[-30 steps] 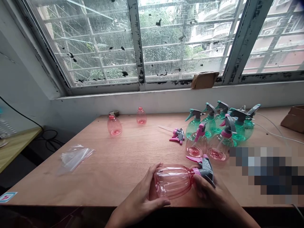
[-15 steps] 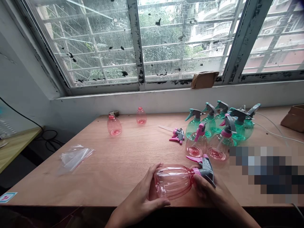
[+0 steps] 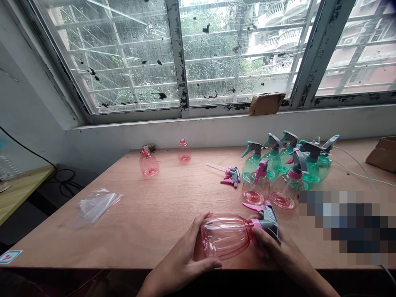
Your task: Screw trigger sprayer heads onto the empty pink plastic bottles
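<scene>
A clear pink spray bottle lies on its side at the near edge of the wooden table. My left hand wraps round its base end. My right hand grips its neck, where a grey and pink trigger head sits. Just behind stand two pink spray bottles with heads on, and behind those several green spray bottles.
A loose pink trigger head lies mid-table. Two headless pink bottles stand at the back left. A clear plastic bag lies at the left. A blurred patch covers the right. A cardboard piece rests on the window sill.
</scene>
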Demonstrator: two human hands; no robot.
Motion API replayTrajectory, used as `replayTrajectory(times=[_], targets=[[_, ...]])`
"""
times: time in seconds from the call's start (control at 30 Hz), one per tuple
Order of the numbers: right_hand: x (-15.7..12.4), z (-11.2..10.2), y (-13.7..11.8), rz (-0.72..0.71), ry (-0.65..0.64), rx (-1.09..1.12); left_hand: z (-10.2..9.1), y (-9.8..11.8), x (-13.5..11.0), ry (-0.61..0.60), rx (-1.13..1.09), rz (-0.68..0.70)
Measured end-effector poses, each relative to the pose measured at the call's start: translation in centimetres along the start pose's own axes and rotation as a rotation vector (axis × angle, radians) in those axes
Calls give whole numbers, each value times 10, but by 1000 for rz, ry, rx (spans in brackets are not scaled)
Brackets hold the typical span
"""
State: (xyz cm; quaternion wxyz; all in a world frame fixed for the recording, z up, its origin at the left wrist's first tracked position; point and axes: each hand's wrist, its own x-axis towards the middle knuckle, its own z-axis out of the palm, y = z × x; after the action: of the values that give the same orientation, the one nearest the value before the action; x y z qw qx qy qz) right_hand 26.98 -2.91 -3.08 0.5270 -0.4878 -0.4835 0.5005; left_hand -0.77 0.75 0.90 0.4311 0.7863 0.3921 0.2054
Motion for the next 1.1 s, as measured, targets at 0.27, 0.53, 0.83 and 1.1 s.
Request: replayTrajectory(times=[0.27,0.53,0.83,1.1], targets=[[0,0,-1,-3,4,5,0,2,0,5,-1,-1],[-1,1,-1,-15,12,14,0,2,0,4,-3,-4],[-1,2,-2,-2,31,24,1,2,0,15,-14,7],[0,2,-3,-4,32,16,1,2,0,18,-18,16]])
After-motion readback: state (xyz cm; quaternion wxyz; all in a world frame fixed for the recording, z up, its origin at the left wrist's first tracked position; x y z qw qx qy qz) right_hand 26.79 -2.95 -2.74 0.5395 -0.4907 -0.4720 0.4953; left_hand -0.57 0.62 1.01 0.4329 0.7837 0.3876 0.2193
